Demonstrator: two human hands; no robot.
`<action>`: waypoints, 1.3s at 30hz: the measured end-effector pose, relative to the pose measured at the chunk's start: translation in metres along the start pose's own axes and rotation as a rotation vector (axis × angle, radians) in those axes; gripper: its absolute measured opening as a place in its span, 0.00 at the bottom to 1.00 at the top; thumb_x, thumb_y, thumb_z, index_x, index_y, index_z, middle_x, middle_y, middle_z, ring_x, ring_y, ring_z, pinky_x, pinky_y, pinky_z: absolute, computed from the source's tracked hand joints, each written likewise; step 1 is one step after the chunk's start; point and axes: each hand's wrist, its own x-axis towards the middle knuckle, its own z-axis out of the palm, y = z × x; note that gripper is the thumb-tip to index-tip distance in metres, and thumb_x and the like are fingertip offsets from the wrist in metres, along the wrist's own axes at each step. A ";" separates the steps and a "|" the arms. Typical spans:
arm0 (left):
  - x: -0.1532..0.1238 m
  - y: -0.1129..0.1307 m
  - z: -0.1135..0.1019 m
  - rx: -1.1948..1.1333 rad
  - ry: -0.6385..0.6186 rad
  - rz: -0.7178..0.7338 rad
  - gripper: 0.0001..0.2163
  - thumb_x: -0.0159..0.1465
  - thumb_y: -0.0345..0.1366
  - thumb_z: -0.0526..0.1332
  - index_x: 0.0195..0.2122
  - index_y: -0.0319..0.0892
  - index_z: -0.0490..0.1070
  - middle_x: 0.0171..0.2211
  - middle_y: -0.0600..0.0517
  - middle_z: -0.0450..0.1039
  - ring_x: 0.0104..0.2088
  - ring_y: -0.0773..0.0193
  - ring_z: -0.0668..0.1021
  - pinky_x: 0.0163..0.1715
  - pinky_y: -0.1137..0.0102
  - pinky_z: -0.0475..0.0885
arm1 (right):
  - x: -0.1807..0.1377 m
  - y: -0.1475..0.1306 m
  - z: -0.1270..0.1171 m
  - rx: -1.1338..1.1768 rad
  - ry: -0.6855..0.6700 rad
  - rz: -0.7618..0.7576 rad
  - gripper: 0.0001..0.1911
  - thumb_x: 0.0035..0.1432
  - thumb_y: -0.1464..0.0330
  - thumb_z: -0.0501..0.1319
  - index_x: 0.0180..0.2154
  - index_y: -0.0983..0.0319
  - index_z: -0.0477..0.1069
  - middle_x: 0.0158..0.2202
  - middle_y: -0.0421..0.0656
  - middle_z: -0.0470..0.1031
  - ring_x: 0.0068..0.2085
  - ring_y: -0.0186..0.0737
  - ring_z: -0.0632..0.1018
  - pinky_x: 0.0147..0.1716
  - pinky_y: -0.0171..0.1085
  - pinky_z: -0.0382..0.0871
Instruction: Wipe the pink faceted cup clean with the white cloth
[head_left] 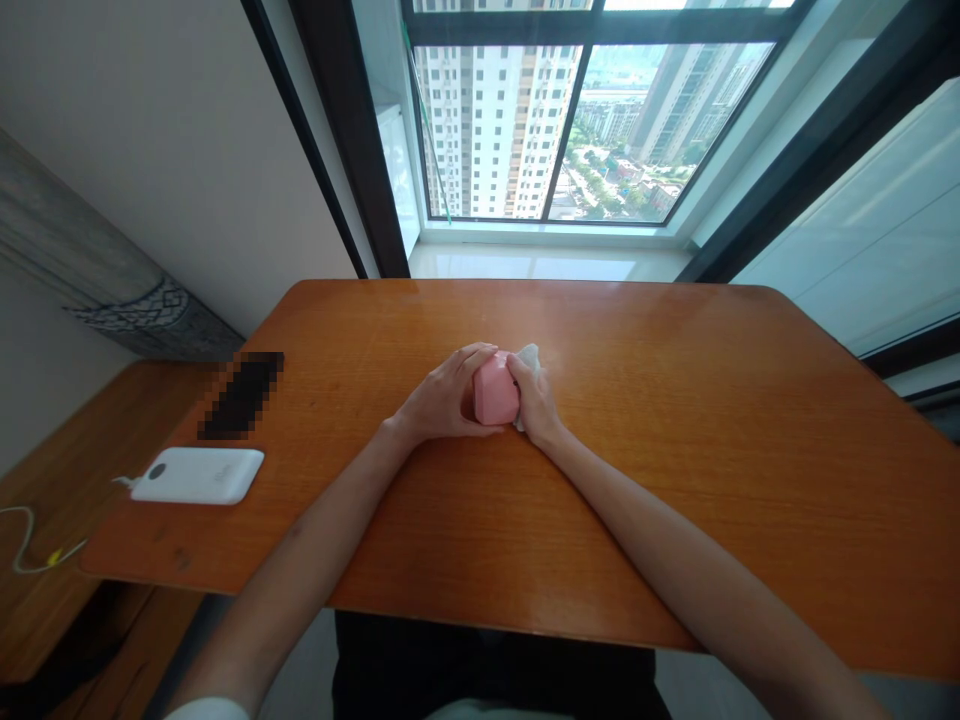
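A small pink box-like object [495,394] sits at the middle of the wooden table [675,420], held between both hands. My left hand [448,393] wraps around its left side, fingers curled over the top. Against its right side, my right hand [533,401] presses a crumpled white tissue or cloth [529,357], which sticks out above the fingers. Both forearms rest on the tabletop.
A white power bank [198,475] with a cable lies near the table's left edge, beside a dark blurred-out object [241,394]. A lower wooden surface [45,560] stands to the left. A large window [555,120] overlooks tall buildings beyond the far edge.
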 end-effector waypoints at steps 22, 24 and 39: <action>-0.002 -0.003 0.000 0.008 -0.063 -0.011 0.63 0.55 0.63 0.80 0.82 0.51 0.43 0.80 0.33 0.52 0.79 0.32 0.62 0.76 0.36 0.64 | 0.001 -0.001 0.000 0.036 -0.007 -0.006 0.27 0.63 0.42 0.65 0.29 0.58 0.69 0.27 0.38 0.69 0.29 0.37 0.67 0.27 0.36 0.63; -0.001 -0.002 -0.002 0.074 -0.051 0.013 0.60 0.59 0.59 0.79 0.82 0.51 0.42 0.79 0.33 0.55 0.79 0.34 0.64 0.76 0.38 0.66 | 0.001 -0.001 0.000 0.037 -0.012 -0.004 0.27 0.64 0.42 0.65 0.29 0.58 0.69 0.27 0.39 0.69 0.29 0.38 0.68 0.27 0.37 0.63; 0.004 0.011 0.009 -0.218 0.043 -0.332 0.49 0.57 0.56 0.79 0.74 0.44 0.62 0.64 0.39 0.77 0.58 0.42 0.83 0.63 0.49 0.80 | -0.001 0.000 0.001 0.014 -0.002 0.005 0.28 0.63 0.41 0.65 0.29 0.58 0.70 0.26 0.38 0.68 0.29 0.38 0.67 0.27 0.36 0.63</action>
